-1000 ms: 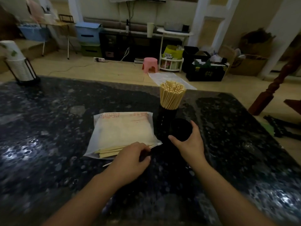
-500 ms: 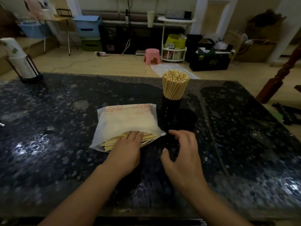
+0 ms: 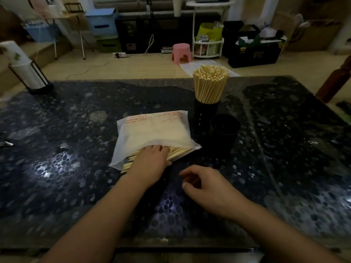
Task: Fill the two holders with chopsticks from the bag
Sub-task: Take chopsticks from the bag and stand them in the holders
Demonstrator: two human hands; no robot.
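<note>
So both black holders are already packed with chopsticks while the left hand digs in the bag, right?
Not quite. The head view shows only the far holder packed with chopsticks; the near holder looks empty. The left hand is indeed reaching into the bag.

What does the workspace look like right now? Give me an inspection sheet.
Surface: dark speckled stone table, glossy.
Job's things: white bag lying flat, chopsticks poking from its near mouth; far holder packed full; near holder looks empty.
Clutter: paper cup rack at far left corner.
Hands: left hand reaching into the bag mouth; right hand loosely curled, holding nothing.
Cables: power strip on floor.
Surroundings: pink stool, boxes.
</note>
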